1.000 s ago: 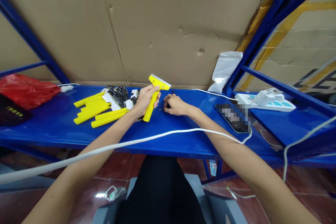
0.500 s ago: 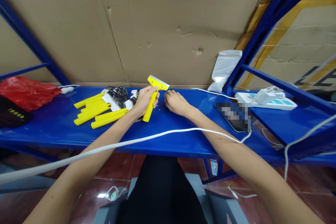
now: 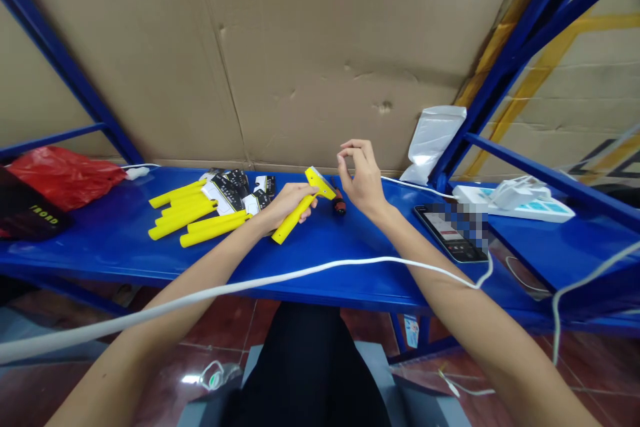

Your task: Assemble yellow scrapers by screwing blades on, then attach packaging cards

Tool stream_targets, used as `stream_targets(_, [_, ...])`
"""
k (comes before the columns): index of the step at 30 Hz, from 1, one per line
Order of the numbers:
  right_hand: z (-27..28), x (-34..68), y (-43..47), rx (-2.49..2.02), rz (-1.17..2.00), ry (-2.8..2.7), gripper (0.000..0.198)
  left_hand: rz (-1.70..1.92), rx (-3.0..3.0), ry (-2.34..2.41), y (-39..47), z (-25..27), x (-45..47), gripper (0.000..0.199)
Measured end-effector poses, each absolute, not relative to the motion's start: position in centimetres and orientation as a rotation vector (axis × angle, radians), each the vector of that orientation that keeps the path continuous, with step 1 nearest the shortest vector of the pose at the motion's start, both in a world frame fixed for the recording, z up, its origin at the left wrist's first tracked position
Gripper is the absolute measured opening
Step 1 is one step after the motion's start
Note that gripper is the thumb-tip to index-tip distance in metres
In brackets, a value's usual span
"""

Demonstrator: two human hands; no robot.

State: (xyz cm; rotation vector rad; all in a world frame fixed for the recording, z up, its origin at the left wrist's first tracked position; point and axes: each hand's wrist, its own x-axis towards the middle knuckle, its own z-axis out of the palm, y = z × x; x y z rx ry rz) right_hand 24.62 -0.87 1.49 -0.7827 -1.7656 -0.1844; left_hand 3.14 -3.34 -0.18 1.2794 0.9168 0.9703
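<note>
My left hand (image 3: 293, 205) is closed around the handle of a yellow scraper (image 3: 286, 225), its wide head with a metal blade edge tilted up to the right. Raised just right of the scraper head, my right hand (image 3: 364, 180) has bent fingers, with thumb and index tips meeting in a pinch. Anything between those tips is too small to make out. Between the hands, a short red-and-black tool (image 3: 339, 203), perhaps a stubby screwdriver, lies on the blue shelf (image 3: 320, 250). Left of my left hand is a pile of several yellow scrapers (image 3: 183, 219) with black-and-white cards (image 3: 227, 190) at their heads.
A phone (image 3: 450, 230) and a white power strip (image 3: 515, 203) lie on the right. A white cable (image 3: 310, 267) crosses in front of my forearms. At the left is a red plastic bag (image 3: 67, 177). Cardboard (image 3: 310, 47) stands behind, and a white pouch (image 3: 435, 140) leans at the right.
My right hand has lifted off the shelf and moved right, uncovering the red-and-black tool. The scraper in my left hand has tipped over to the right and lower.
</note>
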Motion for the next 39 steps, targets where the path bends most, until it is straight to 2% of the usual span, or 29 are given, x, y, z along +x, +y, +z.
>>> stream_targets(8, [-0.3, 23.8, -0.6, -0.776, -0.155, -2.194, 0.015, 0.898, 1.342, 0.918, -3.2, -0.7, 3.1, 0.034])
stream_targets(20, [-0.7, 23.8, -0.6, -0.681, -0.015, -2.161, 0.012, 0.859, 1.340, 0.935, -3.3, -0.6, 3.2, 0.026])
stream_targets(28, [-0.9, 23.7, -0.2, -0.773, 0.320, -1.946, 0.011, 0.804, 1.369, 0.964, -3.8, 0.0, 3.3, 0.029])
stream_targets(32, [-0.5, 23.5, 0.0, -0.878, 0.631, -1.814, 0.013, 0.753, 1.400, 0.991, -4.1, 0.6, 3.3, 0.029])
stream_targets(35, [-0.4, 23.3, 0.0, -0.908, 0.858, -1.700, 0.024, 0.732, 1.414, 1.002, -4.3, 1.0, 3.3, 0.026])
stream_targets(39, [-0.5, 23.3, 0.0, -0.949, 1.001, -1.585, 0.041, 0.732, 1.436, 1.005, -4.4, 1.0, 3.4, 0.026])
